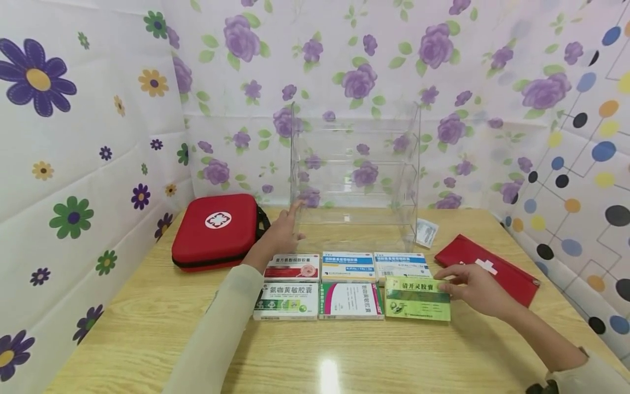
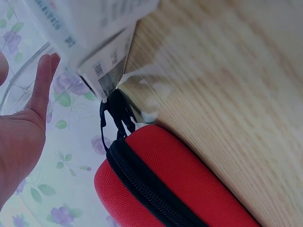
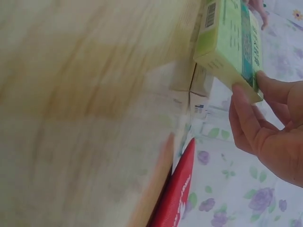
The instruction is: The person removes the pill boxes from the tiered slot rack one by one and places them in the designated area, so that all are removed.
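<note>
In the head view my right hand (image 1: 474, 287) pinches the right edge of a green medicine box (image 1: 417, 306). The right wrist view shows thumb and fingers on one end of that green box (image 3: 229, 45), which is tilted up off the table. My left hand (image 1: 283, 232) reaches to the lower left side of a clear tiered rack (image 1: 354, 219), its index finger extended; whether it touches the rack I cannot tell. Beside the green box lies a white, green and magenta box (image 1: 351, 301). Behind it is a blue and white box (image 1: 401, 265).
More medicine boxes lie in two rows: a red and white one (image 1: 292, 268), a blue and yellow one (image 1: 348, 267), a white and green one (image 1: 286, 301). A red first-aid case (image 1: 216, 230) sits left, a red pouch (image 1: 512, 279) right, a small packet (image 1: 426, 232) by the rack.
</note>
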### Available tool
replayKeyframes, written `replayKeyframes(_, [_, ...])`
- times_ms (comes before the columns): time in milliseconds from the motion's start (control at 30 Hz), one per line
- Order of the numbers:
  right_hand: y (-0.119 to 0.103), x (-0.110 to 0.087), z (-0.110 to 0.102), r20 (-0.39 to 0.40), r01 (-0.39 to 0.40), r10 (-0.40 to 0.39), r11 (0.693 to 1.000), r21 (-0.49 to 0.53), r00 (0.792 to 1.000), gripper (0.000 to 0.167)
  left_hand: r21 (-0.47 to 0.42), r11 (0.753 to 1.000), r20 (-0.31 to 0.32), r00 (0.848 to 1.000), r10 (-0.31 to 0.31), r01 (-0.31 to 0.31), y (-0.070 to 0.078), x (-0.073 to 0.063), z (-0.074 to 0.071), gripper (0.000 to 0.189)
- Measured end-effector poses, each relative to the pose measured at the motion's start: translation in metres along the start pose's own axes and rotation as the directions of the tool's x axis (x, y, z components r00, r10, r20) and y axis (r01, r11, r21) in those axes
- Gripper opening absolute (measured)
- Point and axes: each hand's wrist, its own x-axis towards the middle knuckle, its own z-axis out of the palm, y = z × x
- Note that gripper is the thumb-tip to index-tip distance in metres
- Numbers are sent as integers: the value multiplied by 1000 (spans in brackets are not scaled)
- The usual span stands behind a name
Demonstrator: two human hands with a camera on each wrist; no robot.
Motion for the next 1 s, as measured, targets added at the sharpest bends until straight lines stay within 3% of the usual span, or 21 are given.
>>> replayKeyframes(200, [9, 4, 0, 43, -25, 24, 999, 24, 999, 29, -12, 1000, -1, 1000, 20, -20, -1, 1, 2, 87])
replayKeyframes(333, [11, 6, -1, 97, -45, 43, 999, 13, 994, 46, -4, 1000, -13, 1000, 25, -25, -1, 2, 1, 88])
replayKeyframes(467, [10, 4, -4, 190, -83, 76, 996, 28, 979, 66, 6, 1000, -23, 999, 27, -27, 0, 2, 0, 87])
replayKeyframes(667, [8, 0, -1, 274, -86, 79, 996, 12, 959, 81, -14, 1000, 3, 1000, 8, -8, 0, -1, -1, 88])
replayKeyframes(800, [6, -2, 2, 290, -86, 93, 996, -38, 952, 90, -6, 1000, -4, 1000, 6, -6, -1, 0, 1, 89])
replayKeyframes(1000, [2, -3, 8, 241, -77, 104, 990, -115, 965, 95, 3, 1000, -11, 1000, -3, 3, -2, 1, 3, 90])
